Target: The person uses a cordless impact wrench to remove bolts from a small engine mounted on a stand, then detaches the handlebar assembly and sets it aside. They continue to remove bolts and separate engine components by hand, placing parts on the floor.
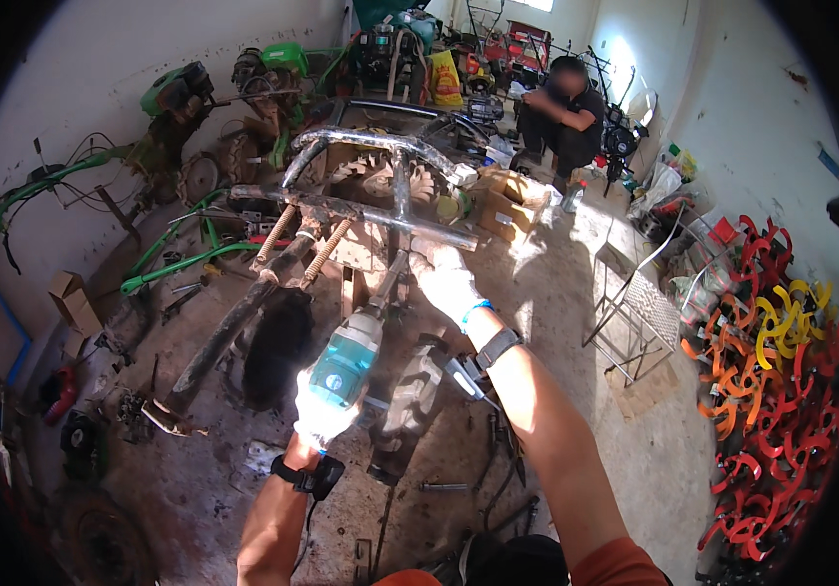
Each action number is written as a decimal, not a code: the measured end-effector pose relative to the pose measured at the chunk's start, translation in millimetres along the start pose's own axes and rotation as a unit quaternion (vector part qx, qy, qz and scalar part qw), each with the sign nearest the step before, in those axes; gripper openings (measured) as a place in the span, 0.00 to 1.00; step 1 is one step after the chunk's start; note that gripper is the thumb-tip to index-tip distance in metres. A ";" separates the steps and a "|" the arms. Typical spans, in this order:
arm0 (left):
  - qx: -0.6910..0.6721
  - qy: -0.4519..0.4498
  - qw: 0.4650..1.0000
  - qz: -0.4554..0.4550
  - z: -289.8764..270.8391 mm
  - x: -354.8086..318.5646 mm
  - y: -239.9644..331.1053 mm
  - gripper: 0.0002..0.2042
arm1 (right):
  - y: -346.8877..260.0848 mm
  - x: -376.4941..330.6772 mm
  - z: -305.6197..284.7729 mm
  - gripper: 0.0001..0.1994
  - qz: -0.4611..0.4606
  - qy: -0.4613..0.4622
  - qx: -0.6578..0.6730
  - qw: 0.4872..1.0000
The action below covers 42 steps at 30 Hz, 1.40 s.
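A teal and grey power tool that looks like an impact wrench (343,366) is gripped in my gloved left hand (327,415). Its long nose points up and away, to the underside of a dark metal frame (366,217) with worn paint. My gloved right hand (447,285) is closed right beside the tool's tip, just under the frame's crossbar; what its fingers hold is hidden there. Two coil springs (327,252) stand on the frame left of the tool. Below the frame lie a black tire (278,347) and a treaded tire (410,408).
Orange, red and yellow curved parts (771,391) are heaped at the right. A metal stand (639,303) and an opened cardboard box (512,207) sit nearer the frame. A person (566,117) crouches at the back. Green machine parts (185,249) lie left; loose tools (503,449) lie near my right arm.
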<state>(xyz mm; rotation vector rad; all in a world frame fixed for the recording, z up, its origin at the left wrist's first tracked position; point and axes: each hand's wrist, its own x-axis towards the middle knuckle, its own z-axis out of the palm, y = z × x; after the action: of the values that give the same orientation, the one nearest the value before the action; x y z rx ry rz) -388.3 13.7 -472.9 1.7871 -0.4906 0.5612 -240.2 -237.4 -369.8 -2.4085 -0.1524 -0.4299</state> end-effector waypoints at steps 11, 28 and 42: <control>0.223 -0.033 0.968 0.108 -10.5 18.3 -0.1 0.24 | 10.5 6.6 5.4 0.26 -0.010 -0.026 0.064 0.998; 0.193 -0.045 0.976 0.091 -19.1 26.1 -4.0 0.14 | 7.5 9.9 1.0 0.28 -0.008 -0.040 0.004 0.999; 0.035 -0.058 0.997 0.038 -1.0 -6.3 -29.0 0.21 | 16.6 16.5 -11.3 0.23 0.020 -0.098 0.051 0.994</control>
<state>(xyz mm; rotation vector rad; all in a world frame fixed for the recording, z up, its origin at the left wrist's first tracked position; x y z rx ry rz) -376.4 22.8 -498.4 1.8807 -0.6270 0.5344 -224.0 -257.4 -366.1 -2.3454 -0.2081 -0.1626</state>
